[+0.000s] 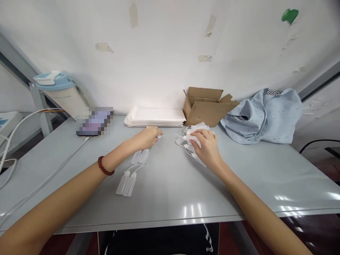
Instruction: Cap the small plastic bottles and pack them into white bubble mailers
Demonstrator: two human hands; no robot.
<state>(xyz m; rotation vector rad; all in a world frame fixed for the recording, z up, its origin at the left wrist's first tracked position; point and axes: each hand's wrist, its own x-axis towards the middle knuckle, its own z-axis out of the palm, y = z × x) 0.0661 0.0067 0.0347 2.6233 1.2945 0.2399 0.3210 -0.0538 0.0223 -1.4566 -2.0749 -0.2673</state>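
Note:
My left hand (149, 137) is closed in a pinch, with a small white round piece (159, 136) showing at its fingertips; the rest is hidden by the fingers. Just below it lie two small translucent plastic bottles (140, 156), partly covered by the hand. Nearer the front edge, another pair of these bottles (126, 184) lies side by side, thin tubes rising from their necks. Over on the right, my right hand (208, 145) has thumb and fingers closed around a translucent bottle (188, 137) at a loose pile of such bottles (198, 126) with thin tubes.
White flat sheets or sleeves (156, 117) are stacked against the wall, beside an open cardboard box (207, 109). A light-blue cloth hat or bag (265, 118) lies at right. At left are a phone (94, 122), its charging cable (63, 163) and a blue-lidded tumbler (62, 97). All rest on a grey table (164, 191).

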